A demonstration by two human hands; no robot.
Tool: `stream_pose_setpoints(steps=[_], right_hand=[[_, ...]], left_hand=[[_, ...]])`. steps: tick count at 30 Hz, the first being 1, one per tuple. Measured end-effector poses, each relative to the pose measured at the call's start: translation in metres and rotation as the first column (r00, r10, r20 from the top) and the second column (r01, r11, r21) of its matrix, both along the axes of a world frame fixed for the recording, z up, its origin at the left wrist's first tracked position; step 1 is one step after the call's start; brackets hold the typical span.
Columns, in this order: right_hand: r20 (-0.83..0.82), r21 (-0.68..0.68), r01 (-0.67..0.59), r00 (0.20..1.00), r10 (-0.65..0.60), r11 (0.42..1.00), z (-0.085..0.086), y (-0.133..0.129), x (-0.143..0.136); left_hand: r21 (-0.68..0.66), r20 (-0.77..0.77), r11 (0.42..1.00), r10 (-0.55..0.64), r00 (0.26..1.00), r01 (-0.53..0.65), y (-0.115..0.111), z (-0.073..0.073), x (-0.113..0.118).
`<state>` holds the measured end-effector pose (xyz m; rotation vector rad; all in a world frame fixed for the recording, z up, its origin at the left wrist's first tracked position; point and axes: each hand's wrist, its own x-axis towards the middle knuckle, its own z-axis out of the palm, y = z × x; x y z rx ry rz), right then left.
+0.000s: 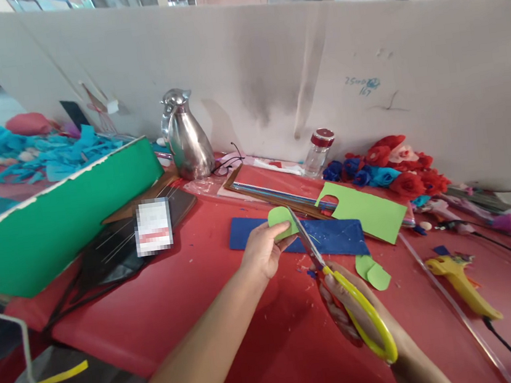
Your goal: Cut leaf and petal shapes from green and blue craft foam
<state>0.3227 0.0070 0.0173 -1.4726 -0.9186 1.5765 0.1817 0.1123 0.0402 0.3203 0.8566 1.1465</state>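
A small rounded piece of light green paper (279,216) is pinched between the thumb and fingers of my left hand (262,244). My right hand (343,299) grips yellow-handled scissors (360,309), whose blades point up and away, at the right edge of the green piece. Beneath both hands lies a dark blue rectangle (335,235) on the red table. Several cut green pieces (377,276) rest to the right of the scissors. Beyond them is a larger green sheet (372,208) with a rounded notch cut from it.
A yellow glue gun (462,284) with a black cord lies at the right. Paper flowers (401,167), a lidded glass jar (320,151) and a steel jug (187,137) stand along the wall. A green-sided box (68,221) and a black bag (118,252) are on the left.
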Motion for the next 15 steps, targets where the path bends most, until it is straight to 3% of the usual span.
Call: stream_pose_setpoints(steps=[15], right_hand=[[0.071, -0.017, 0.036, 0.997, -0.035, 0.999, 0.008, 0.0016, -0.0063]], left_hand=[[0.026, 0.005, 1.0, -0.006, 1.0, 0.006, 0.0023, -0.0023, -0.003]])
